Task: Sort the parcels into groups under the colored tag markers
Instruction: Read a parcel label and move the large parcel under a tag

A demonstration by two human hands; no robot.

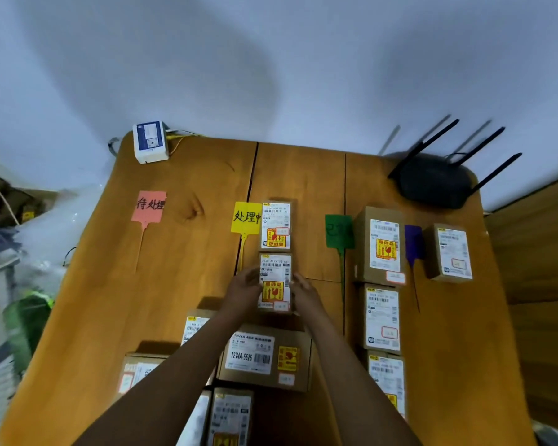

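left hand [244,286] and right hand [305,292] clasp a parcel [275,281] between them, another parcel [276,225] just beyond, yellow tag [246,217] beyond the left hand

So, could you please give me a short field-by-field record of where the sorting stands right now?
pink tag: no parcel beside it
yellow tag: one parcel placed, second parcel below it
green tag: three parcels in a column, top parcel
purple tag: one parcel
left hand: against the second parcel's left side
right hand: against its right side
unsorted: several parcels near the person, largest
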